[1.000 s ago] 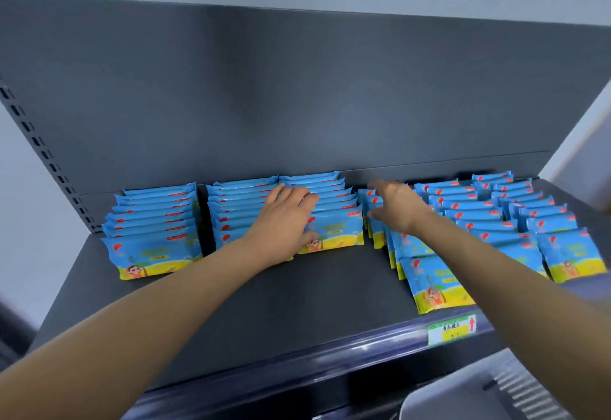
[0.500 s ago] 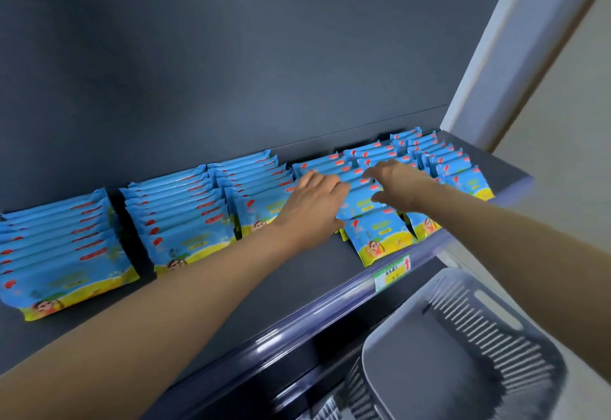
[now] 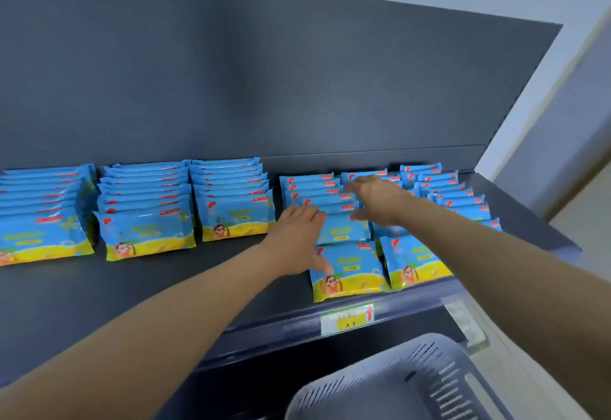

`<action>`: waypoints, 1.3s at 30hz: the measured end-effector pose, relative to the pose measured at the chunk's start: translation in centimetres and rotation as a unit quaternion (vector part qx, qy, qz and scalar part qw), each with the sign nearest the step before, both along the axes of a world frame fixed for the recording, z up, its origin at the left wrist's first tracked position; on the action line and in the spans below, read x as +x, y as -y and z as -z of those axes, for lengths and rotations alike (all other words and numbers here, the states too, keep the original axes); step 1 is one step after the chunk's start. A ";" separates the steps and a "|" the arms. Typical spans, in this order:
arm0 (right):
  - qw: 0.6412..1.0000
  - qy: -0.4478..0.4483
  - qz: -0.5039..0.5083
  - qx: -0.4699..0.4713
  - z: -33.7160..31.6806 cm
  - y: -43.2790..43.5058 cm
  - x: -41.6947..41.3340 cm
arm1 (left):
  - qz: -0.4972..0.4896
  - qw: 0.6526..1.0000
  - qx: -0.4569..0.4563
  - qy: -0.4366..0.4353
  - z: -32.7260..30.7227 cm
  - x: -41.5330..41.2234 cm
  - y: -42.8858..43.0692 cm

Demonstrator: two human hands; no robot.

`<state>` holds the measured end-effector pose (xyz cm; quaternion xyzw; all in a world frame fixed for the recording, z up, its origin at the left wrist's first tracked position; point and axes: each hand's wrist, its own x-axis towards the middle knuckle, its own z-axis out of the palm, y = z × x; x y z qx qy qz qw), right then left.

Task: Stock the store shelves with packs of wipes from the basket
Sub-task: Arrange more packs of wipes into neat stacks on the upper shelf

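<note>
Blue and yellow packs of wipes stand in several rows on the dark shelf (image 3: pixel 139 287). My left hand (image 3: pixel 299 237) lies flat against the left side of the fourth row (image 3: pixel 344 231), its thumb on the front pack (image 3: pixel 350 274). My right hand (image 3: pixel 375 199) rests with spread fingers on top of the packs further back, between that row and the one to its right (image 3: pixel 416 264). Neither hand grips a pack. The grey basket (image 3: pixel 413 383) sits below the shelf at the lower right, and what shows of its inside looks empty.
Three more rows of packs (image 3: pixel 148 214) fill the shelf's left side, and a last row (image 3: pixel 459 199) stands at the far right. A price label (image 3: pixel 347 318) hangs on the shelf's front rail. The dark back panel (image 3: pixel 264 72) rises behind; a pale wall (image 3: pixel 562 141) is to the right.
The view has swung from the left rows toward the right ones. My left hand moved from the third row to the left side of the fourth row. My right hand stayed on the packs there.
</note>
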<state>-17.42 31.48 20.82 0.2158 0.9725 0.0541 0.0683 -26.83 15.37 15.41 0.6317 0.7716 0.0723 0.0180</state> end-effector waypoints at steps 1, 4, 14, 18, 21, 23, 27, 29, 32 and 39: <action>1.000 -0.003 -0.011 -0.007 0.2 -0.8 -0.1 | -0.019 0.999 -0.027 -0.009 0.3 0.3 -0.7; 0.998 -0.017 -0.044 -0.042 0.7 -2.6 -1.1 | -0.068 0.995 -0.069 -0.016 0.6 0.8 -2.2; 0.984 -0.015 -0.035 -0.176 1.5 -6.0 -7.9 | -0.097 0.991 -0.062 -0.064 -0.5 -1.2 -5.0; 0.974 0.020 0.015 -0.225 2.1 -7.6 -9.8 | -0.084 0.992 -0.055 -0.075 -0.3 -2.4 -5.7; 0.975 0.054 0.027 -0.213 3.1 -8.0 -11.0 | -0.074 0.993 -0.067 -0.062 -0.4 -3.1 -6.3; 0.975 0.065 0.025 -0.211 3.5 -8.2 -11.7 | -0.077 0.994 -0.065 -0.047 -0.4 -3.6 -6.5; 0.970 0.085 0.013 -0.229 3.5 -8.7 -12.8 | -0.097 0.994 -0.053 -0.018 -0.4 -3.7 -6.7; 0.970 0.102 -0.003 -0.219 3.5 -8.8 -13.1 | -0.117 0.992 -0.053 -0.010 -0.6 -3.4 -6.8; 0.973 0.108 -0.027 -0.201 3.5 -8.9 -13.2 | -0.144 0.988 -0.062 -0.009 -1.0 -2.6 -7.0; 0.966 0.051 -0.084 -0.239 2.8 -9.9 -12.7 | -0.174 0.984 -0.045 -0.007 -0.6 -1.4 -7.3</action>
